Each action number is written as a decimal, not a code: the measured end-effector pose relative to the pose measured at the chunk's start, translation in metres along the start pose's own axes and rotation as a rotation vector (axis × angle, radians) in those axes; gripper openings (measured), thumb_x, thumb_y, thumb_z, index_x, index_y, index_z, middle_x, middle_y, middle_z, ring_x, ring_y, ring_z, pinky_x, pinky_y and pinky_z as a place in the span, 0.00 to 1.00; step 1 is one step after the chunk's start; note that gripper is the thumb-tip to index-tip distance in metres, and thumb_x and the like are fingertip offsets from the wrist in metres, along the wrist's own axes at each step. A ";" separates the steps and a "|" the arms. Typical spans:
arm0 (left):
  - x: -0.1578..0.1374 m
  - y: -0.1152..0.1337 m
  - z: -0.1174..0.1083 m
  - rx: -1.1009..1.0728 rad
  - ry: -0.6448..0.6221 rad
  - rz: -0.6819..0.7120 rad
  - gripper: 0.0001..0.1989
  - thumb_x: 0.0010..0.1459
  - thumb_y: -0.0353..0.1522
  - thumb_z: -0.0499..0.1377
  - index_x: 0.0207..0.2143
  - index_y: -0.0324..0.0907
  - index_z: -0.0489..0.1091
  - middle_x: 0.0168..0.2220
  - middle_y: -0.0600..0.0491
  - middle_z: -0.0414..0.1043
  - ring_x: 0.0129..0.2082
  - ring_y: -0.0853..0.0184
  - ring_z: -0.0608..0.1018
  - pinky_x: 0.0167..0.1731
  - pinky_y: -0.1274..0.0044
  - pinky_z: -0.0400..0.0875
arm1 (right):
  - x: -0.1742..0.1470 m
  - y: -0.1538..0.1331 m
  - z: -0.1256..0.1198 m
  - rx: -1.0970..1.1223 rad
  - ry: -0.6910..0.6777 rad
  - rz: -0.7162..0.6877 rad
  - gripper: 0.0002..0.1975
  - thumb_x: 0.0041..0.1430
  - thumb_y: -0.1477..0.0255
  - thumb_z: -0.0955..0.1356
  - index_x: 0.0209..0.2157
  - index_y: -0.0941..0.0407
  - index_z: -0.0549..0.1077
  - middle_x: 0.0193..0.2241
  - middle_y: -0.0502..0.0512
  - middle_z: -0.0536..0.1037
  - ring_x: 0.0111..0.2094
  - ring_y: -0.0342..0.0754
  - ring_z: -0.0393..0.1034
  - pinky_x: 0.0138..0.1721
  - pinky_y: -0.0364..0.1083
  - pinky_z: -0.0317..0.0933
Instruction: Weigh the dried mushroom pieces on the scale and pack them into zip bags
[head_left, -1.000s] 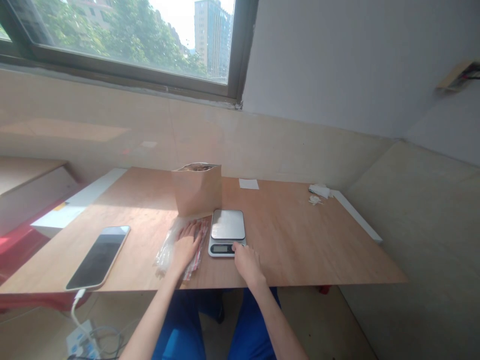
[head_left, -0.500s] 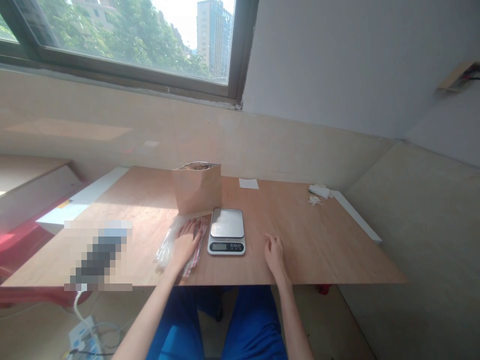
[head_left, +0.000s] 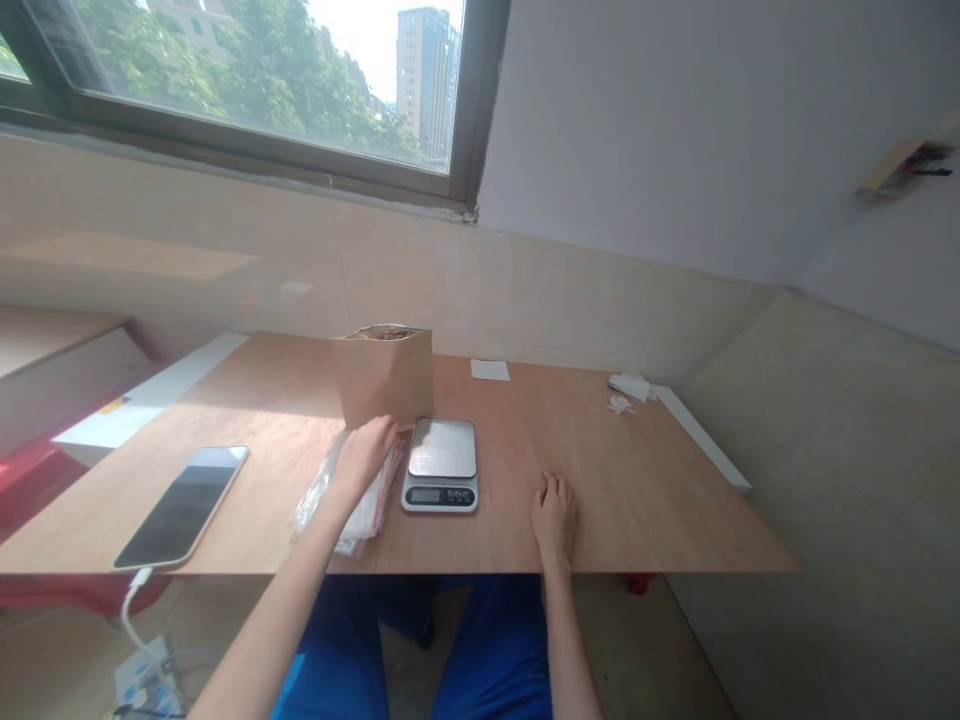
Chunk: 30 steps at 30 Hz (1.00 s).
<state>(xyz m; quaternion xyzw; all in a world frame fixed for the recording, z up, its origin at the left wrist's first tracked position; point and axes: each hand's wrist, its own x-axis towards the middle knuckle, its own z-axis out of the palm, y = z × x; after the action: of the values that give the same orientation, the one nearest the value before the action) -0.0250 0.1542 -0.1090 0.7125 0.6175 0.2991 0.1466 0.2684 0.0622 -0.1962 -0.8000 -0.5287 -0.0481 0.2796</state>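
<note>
My left hand (head_left: 365, 455) is over a pile of clear zip-lock plastic bags (head_left: 365, 517) with red strips along their edges. Its fingers are curled in, close to the front of a brown paper bag (head_left: 386, 380); what lies between them is hidden. Just to the right of the plastic bags is a kitchen scale (head_left: 442, 460) with a bare metal plate and a dark display. My right hand (head_left: 555, 508) rests on the tabletop to the right of the scale, its fingers bent and closed, with nothing visible in them.
A phone (head_left: 182, 508) plugged into a white cable (head_left: 131, 605) lies at the left of the wooden table (head_left: 637, 500). A white card (head_left: 490, 370) is at the back edge. Crumpled white scraps (head_left: 630, 387) lie at the back right. The wall and window stand behind.
My left hand has gone from lying spread on the plastic bags to curled fingers nearer the paper bag. The plastic bags have shifted. My right hand's fingers have drawn in more.
</note>
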 end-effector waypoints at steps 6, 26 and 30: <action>0.066 0.052 -0.059 0.034 0.423 0.207 0.13 0.59 0.33 0.45 0.40 0.38 0.65 0.40 0.46 0.67 0.43 0.61 0.69 0.45 0.71 0.61 | 0.000 -0.001 0.000 0.008 0.013 -0.001 0.20 0.57 0.74 0.53 0.44 0.63 0.69 0.43 0.67 0.71 0.45 0.54 0.62 0.45 0.51 0.55; 0.144 0.060 -0.093 0.613 -0.271 0.159 0.17 0.57 0.36 0.49 0.37 0.38 0.74 0.43 0.42 0.67 0.42 0.60 0.71 0.40 0.75 0.62 | 0.000 0.007 0.009 0.005 0.098 -0.068 0.20 0.56 0.74 0.53 0.42 0.64 0.70 0.41 0.66 0.72 0.43 0.54 0.64 0.43 0.50 0.56; 0.148 0.073 -0.099 0.587 -0.377 0.060 0.14 0.53 0.36 0.53 0.35 0.39 0.74 0.33 0.45 0.73 0.31 0.64 0.74 0.32 0.77 0.64 | 0.000 0.007 0.008 0.007 0.096 -0.070 0.20 0.56 0.74 0.54 0.42 0.64 0.70 0.42 0.66 0.72 0.44 0.54 0.63 0.44 0.50 0.56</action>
<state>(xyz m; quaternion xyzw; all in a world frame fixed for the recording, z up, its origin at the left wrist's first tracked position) -0.0192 0.2674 0.0464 0.7849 0.6180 -0.0241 0.0380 0.2727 0.0641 -0.2061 -0.7768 -0.5424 -0.0942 0.3057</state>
